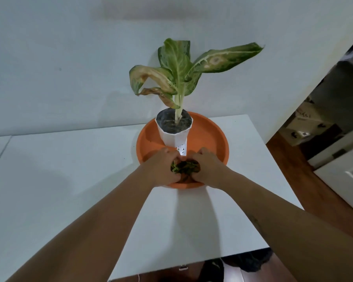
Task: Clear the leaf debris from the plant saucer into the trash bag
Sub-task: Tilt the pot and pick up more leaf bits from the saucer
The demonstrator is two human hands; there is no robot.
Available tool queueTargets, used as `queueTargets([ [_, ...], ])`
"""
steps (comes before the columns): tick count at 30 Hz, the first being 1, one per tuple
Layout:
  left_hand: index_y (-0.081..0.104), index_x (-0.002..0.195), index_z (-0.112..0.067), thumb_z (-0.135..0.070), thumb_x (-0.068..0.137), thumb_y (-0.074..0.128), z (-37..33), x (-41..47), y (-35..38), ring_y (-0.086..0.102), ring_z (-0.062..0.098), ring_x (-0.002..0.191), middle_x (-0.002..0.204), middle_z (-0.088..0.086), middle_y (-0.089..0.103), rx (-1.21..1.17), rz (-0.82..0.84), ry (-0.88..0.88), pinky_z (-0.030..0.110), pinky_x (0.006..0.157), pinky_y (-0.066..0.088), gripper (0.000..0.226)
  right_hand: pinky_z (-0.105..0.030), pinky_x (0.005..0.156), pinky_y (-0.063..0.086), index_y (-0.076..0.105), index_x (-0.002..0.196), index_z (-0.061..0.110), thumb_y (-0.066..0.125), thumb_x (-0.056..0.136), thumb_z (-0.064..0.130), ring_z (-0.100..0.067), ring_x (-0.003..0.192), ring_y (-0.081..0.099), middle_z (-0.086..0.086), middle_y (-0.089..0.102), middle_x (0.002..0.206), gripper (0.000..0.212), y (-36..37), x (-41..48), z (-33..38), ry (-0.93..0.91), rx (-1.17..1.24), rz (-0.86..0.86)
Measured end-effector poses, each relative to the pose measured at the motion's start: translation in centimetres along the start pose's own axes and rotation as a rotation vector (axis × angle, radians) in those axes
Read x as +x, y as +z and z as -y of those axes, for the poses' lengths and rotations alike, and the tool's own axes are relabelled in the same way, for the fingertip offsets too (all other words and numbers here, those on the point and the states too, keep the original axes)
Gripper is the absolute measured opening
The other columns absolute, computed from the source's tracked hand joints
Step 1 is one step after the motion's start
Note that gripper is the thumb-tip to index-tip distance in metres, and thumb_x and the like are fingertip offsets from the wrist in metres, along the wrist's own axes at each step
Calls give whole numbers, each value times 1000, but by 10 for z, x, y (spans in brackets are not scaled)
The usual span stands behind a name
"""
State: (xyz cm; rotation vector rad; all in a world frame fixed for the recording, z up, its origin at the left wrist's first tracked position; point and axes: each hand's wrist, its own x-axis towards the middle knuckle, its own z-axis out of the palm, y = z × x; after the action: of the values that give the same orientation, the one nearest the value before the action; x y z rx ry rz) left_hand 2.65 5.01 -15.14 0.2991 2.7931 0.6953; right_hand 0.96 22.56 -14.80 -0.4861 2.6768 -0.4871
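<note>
Both hands are down in the orange saucer [210, 137] at its six o'clock edge, the left hand [163, 166] and the right hand [207, 167] cupped toward each other and closed around a clump of leaf debris [184, 167], green and brown bits showing in the gap between them. This looks like the gathering step: the scraps are bunched up but not yet lifted clear. The white pot [174, 129] with its drooping plant [181, 72] stands in the saucer at about twelve o'clock from the hands, close enough that a lift should come straight up and back toward the person. Next the bundle has to reach the trash bag, and I cannot spot it for certain; something dark [247, 261] lies on the floor past the table's [69, 169] near edge, at five o'clock, too cut off to name. The fingertips are buried in the leaves, and any debris under the palms is hidden
</note>
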Motion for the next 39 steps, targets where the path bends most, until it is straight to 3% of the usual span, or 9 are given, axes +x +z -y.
queueTargets([
  [3,65,114,-22,-35,67,77,-3,1,-5,63,15,91,106,-4,66,-17,28,35,33,78,58,50,-39,94,48,49,128,22,62,80,21,-32,109,49,-11,41,122,50,-2,0,-1,6,7,4],
  [6,70,107,-18,-25,73,76,-5,0,-5,65,18,88,100,0,70,9,12,53,34,77,57,35,-31,83,49,51,127,21,58,85,18,-28,101,54,-8,41,118,42,-3,1,-1,14,10,-11],
  [9,70,100,-18,-19,75,76,-1,1,2,61,18,89,103,0,65,-7,-47,5,28,74,51,26,-33,81,51,56,121,18,54,87,14,-28,92,57,-4,39,105,34,0,3,-1,-3,29,-64],
  [15,65,73,-9,-7,74,70,-2,1,12,58,21,71,78,6,64,-26,-117,-38,33,62,46,5,-37,82,50,69,102,11,52,83,6,-28,93,60,-12,66,101,26,9,10,-2,-45,65,-128],
  [19,69,85,-8,-12,79,68,-11,-4,8,60,21,79,88,6,65,-57,-158,-94,32,68,50,8,-37,84,52,70,101,10,53,84,7,-27,92,62,-11,69,100,24,2,15,-5,-46,82,-87],
  [25,68,87,-10,-27,74,78,-18,-8,-6,55,13,69,75,-3,60,-57,-43,-76,16,52,34,24,-39,82,53,69,108,14,54,82,13,-25,90,62,-9,70,101,30,-9,14,-14,-121,88,26],
  [30,68,96,-13,-14,70,81,-23,-8,-5,57,15,80,85,-4,59,-100,-46,-135,16,61,42,30,-29,69,42,61,112,15,70,71,26,-24,88,56,-8,58,102,43,-8,15,-17,-128,50,77],
  [34,67,91,-17,-12,72,77,-19,-6,1,59,14,84,90,-4,61,-146,-65,-200,14,59,37,22,-26,73,34,62,108,8,63,79,13,-28,97,54,-14,58,102,29,-1,13,-13,-213,10,-5],
  [39,68,82,-19,-9,76,72,-22,-3,4,62,13,82,88,-4,66,-198,-42,-283,16,62,43,12,-30,76,43,66,98,6,56,83,8,-26,90,58,-14,66,99,18,4,14,-13,-194,39,-62],
])
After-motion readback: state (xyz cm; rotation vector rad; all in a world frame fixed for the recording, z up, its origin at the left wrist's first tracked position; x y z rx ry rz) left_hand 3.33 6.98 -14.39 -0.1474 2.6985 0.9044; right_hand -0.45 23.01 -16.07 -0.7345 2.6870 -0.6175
